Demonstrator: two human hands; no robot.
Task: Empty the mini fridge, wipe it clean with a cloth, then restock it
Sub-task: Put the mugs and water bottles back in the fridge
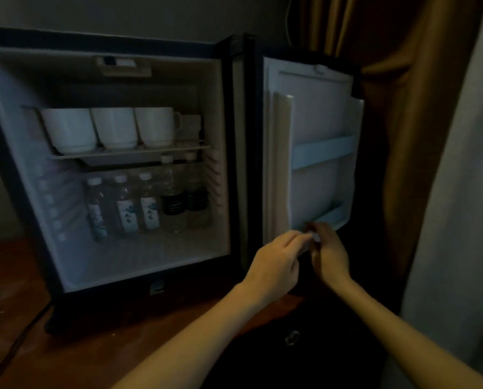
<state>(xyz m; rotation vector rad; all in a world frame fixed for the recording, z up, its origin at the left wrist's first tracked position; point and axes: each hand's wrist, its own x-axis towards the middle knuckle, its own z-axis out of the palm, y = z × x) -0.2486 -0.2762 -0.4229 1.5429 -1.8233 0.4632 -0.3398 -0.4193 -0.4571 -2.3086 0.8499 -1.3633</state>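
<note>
White ceramic cups (114,127) are sitting on the wire shelf (133,153) of the black mini fridge (122,303), with clear plastic water bottles (150,204) standing below. Cups are breakable and bottles are probably slick, so you should be gripping bodies, not rims. Your left hand (279,259) is pinching a small pale thing (315,237) at the lower edge of the open door (319,113); whether your right hand (331,254) is gripping, I cannot tell.

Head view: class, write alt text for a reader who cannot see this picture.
A mini fridge stands open, three white cups on its shelf and five water bottles below. The left hand and right hand meet at the bottom of its open door; whether they hold anything is unclear.
</note>
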